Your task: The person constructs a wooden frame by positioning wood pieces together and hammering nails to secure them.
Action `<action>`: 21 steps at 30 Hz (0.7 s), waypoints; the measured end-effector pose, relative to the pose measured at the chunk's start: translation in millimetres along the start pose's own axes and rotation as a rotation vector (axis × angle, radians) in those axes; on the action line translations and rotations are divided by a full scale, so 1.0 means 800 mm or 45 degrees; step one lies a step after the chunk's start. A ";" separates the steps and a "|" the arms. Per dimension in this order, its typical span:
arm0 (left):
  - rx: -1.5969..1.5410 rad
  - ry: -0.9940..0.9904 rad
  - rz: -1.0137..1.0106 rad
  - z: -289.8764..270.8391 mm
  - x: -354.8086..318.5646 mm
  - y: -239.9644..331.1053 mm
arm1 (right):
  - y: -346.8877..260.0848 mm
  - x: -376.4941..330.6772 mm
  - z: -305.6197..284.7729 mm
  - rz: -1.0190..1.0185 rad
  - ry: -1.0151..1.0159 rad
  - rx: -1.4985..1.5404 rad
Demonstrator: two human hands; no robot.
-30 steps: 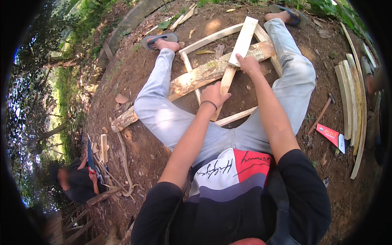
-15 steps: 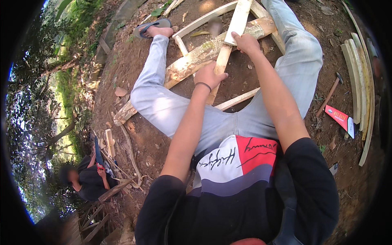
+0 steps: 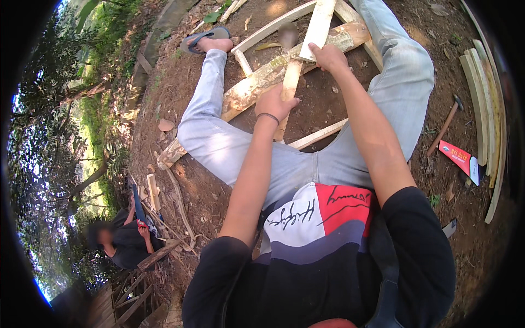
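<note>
My left hand (image 3: 275, 103) is closed around a narrow wooden strip (image 3: 290, 82), which slants across a rough log (image 3: 251, 88) between my legs. A wider pale wooden board (image 3: 318, 27) lies over the far end of the strip. My right hand (image 3: 329, 58) grips the near end of this board, thumb on top and fingers underneath. Where the board covers the strip, I cannot tell how the two meet. Below my hands, another thin wooden piece (image 3: 319, 134) lies on the ground near my lap.
Right of my leg lie a hammer (image 3: 449, 117), a red-and-white saw sleeve (image 3: 459, 160) and several long wooden strips (image 3: 477, 109). A curved wooden piece (image 3: 273, 26) lies beyond the log. At the lower left, another person (image 3: 128, 240) holds a saw (image 3: 136, 205) beside wood scraps.
My left hand and the narrow strip have shifted slightly left. My right hand keeps its grip on the board. The view has turned a little.
</note>
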State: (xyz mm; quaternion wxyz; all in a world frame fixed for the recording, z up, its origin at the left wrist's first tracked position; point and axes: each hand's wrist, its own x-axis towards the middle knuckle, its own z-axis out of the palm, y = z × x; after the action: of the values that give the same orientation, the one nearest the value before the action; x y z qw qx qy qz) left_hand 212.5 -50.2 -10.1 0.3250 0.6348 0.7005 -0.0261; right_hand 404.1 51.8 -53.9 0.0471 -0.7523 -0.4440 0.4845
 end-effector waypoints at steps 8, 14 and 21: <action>0.008 -0.059 -0.054 -0.005 0.005 -0.001 | 0.006 0.007 0.006 -0.043 0.054 0.006; -0.025 -0.024 -0.064 0.001 0.003 0.000 | 0.006 0.007 0.009 -0.050 0.072 0.026; -0.006 -0.116 -0.138 0.007 0.015 -0.001 | 0.010 0.021 0.026 -0.168 0.223 0.005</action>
State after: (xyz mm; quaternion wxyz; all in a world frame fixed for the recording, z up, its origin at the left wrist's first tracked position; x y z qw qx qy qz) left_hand 214.7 -42.7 -20.6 0.3561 0.5933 0.7184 -0.0708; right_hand 395.5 51.3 -80.7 0.1190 -0.7608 -0.4860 0.4134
